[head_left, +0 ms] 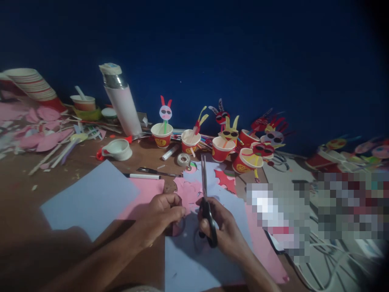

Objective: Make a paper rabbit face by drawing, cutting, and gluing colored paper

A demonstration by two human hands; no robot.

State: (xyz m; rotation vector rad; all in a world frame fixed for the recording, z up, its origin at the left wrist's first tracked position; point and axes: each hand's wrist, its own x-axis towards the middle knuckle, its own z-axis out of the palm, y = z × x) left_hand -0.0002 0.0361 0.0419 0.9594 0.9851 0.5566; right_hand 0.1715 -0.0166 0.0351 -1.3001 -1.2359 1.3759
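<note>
My right hand (217,221) is wrapped round the black handles of a pair of scissors (204,178), whose blades point away from me and look nearly closed. To its left, my left hand (167,209) has thumb and fingers pinched together near a pink paper piece (187,190); whatever is between the fingertips is too small to make out. Both hands are above a pale blue sheet (194,263) lying over pink paper (261,243). Another pale blue sheet (94,194) lies left of them. A red cut-out scrap (225,180) rests beyond the scissors.
Behind the sheets stand red paper cups (162,136) with paper faces on sticks, a tape roll (184,159), pens (144,176), a white mug (119,149) and a tall flask (123,105). Stacked cups (33,85) and pink scraps (48,134) are at left, cables (331,255) at right.
</note>
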